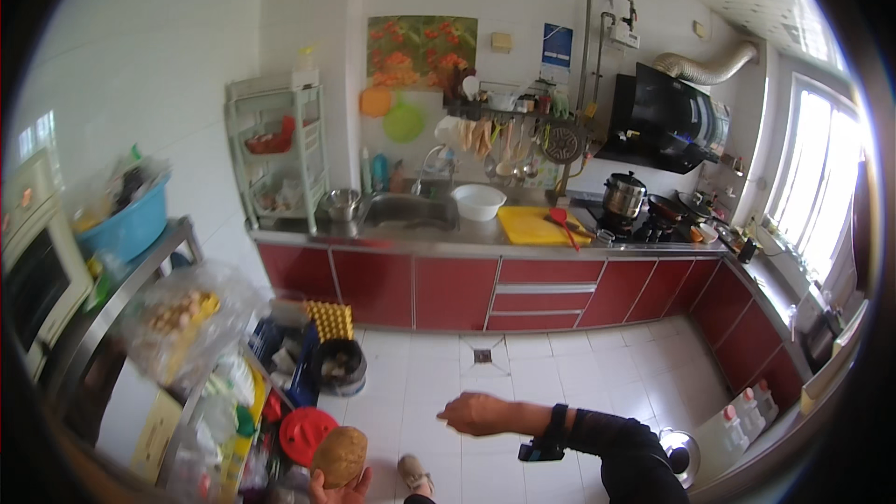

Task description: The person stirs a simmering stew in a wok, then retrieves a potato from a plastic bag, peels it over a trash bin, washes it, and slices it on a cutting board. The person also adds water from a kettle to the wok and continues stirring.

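A large brown potato [340, 457] rests in my left hand [341, 491], low in the picture. The fingers and thumb show below it; the rest of that hand runs out of the frame. To the right, my right hand [472, 413] hangs in the air over the white tiled floor [448, 378]. Its fingers are curled in and I see nothing in them. A black strap with a small device [547, 444] sits around that wrist. Just behind the potato lies a round red lid [306, 432], partly covered by it.
A bucket [341, 367] and a blue crate [302, 371] stand on the floor at left, near a rack holding bags [217, 406]. Ahead runs a red-fronted counter [455, 287] with a sink [409, 213], white basin [478, 203], yellow cutting board [535, 226] and steel pot [625, 196]. Plastic jugs [724, 437] stand at right.
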The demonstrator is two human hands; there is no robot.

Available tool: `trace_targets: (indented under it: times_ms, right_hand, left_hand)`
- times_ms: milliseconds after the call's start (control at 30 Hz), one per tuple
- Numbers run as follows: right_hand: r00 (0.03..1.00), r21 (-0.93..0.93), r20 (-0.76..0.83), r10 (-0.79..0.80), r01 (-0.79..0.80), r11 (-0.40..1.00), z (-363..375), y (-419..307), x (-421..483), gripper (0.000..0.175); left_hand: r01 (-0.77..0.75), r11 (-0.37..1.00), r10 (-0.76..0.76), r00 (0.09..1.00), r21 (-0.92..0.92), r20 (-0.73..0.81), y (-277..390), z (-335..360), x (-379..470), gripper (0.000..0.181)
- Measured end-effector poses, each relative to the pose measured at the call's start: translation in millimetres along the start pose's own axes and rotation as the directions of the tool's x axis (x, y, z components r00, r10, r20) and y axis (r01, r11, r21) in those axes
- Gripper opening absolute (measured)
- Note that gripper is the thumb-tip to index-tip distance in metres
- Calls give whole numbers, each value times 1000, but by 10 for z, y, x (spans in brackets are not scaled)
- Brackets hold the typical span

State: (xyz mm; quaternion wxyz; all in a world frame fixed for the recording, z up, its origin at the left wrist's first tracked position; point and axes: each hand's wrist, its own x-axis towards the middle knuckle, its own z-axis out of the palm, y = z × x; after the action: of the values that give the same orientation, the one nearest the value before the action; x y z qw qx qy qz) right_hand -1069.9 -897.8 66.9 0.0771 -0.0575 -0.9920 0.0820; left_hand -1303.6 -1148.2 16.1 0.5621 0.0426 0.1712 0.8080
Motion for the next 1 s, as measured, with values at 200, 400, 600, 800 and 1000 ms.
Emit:
trace_targets:
  times_ms: [200, 400, 600, 800, 1000]
  right_hand:
    - [954, -258, -83, 287, -298, 919, -651, 2944, 483, 15]
    - [757, -103, -199, 623, -648, 755, -1572, 4788, 1110, 17]
    - [134, 358, -763, 633, -728, 585, -2100, 7225, 1341, 25]
    - [-231, 576, -761, 606, -671, 468, -2315, 9694, 1562, 18]
    - [-350, 657, -685, 639, -676, 334, -2692, 10930, 1727, 36]
  left_hand:
    - [35, 990, -55, 987, -133, -151, 51, 214, 2231, 49]
    - [42, 994, -42, 999, -99, 5, 194, 741, 3789, 44]
    - [-111, 994, 111, 993, 12, 35, -123, 898, 5110, 43]
    - [-364, 923, 368, 930, 128, -6, -463, 1654, 6458, 45]
    - [-400, 902, 422, 895, 160, -141, -659, 1968, 7793, 52]
